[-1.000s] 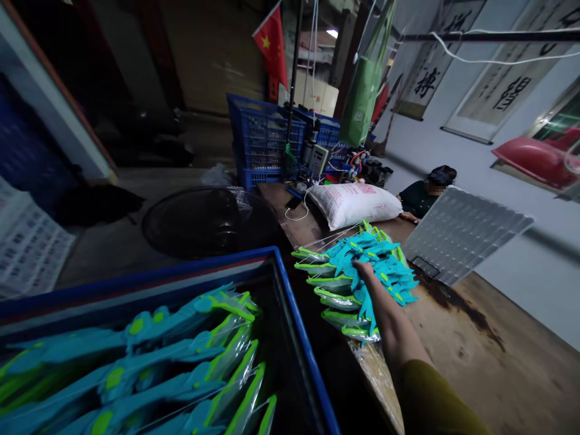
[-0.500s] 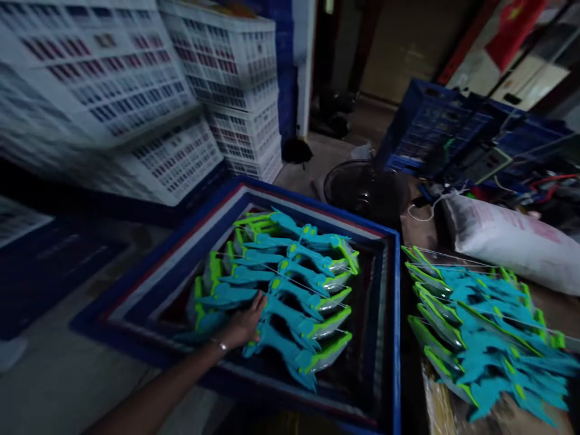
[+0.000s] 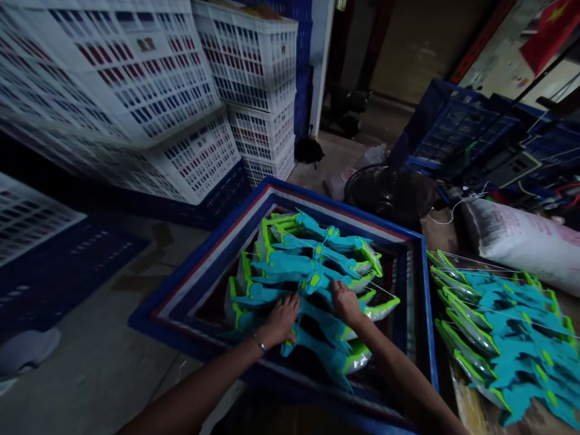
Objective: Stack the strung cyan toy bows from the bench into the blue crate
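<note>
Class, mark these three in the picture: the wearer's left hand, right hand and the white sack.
Left hand (image 3: 280, 320): head view, back of the hand.
Right hand (image 3: 347, 304): head view, back of the hand.
White sack (image 3: 521, 238): head view, middle of its visible side.

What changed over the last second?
The right hand came off the turquoise-and-green pile on the table and moved left to the pieces in the blue crate. The left hand, out of view at first, now touches them too. The pile and white sack remain on the table.
</note>
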`<state>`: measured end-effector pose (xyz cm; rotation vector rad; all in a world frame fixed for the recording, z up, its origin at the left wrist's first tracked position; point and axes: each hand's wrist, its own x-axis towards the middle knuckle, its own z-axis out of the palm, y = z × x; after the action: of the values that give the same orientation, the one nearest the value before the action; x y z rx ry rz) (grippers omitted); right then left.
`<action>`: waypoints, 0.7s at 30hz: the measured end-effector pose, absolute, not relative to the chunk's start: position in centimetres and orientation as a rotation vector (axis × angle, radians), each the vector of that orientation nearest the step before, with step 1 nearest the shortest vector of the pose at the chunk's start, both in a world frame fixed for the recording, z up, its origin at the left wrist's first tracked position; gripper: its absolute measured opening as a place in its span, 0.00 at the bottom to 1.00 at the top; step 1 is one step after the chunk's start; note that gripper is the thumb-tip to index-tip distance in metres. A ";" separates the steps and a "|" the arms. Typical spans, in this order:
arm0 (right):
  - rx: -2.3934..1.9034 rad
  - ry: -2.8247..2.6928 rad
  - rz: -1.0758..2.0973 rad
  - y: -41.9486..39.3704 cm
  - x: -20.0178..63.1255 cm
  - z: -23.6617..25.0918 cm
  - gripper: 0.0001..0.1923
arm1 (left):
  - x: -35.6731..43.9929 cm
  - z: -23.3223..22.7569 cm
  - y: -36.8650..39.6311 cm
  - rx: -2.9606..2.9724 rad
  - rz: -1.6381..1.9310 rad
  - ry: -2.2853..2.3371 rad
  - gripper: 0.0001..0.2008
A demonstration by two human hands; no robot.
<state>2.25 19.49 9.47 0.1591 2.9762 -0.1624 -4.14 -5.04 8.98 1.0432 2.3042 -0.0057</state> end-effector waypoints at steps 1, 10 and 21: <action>0.135 2.928 -0.160 18.3 1.1 8.4 0.22 | -4.1 8.8 -5.1 1.042 -0.007 2.302 0.63; 0.140 2.758 -0.152 14.7 -1.9 4.7 0.24 | -4.8 8.9 -5.8 1.008 0.142 2.373 0.46; 0.013 2.952 -0.318 18.4 -0.6 6.6 0.13 | -6.6 2.2 -3.2 1.247 0.153 2.725 0.37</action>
<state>-0.61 18.37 6.55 0.0129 2.9519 -0.3182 -6.56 -3.24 2.22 1.2472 2.7253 0.1529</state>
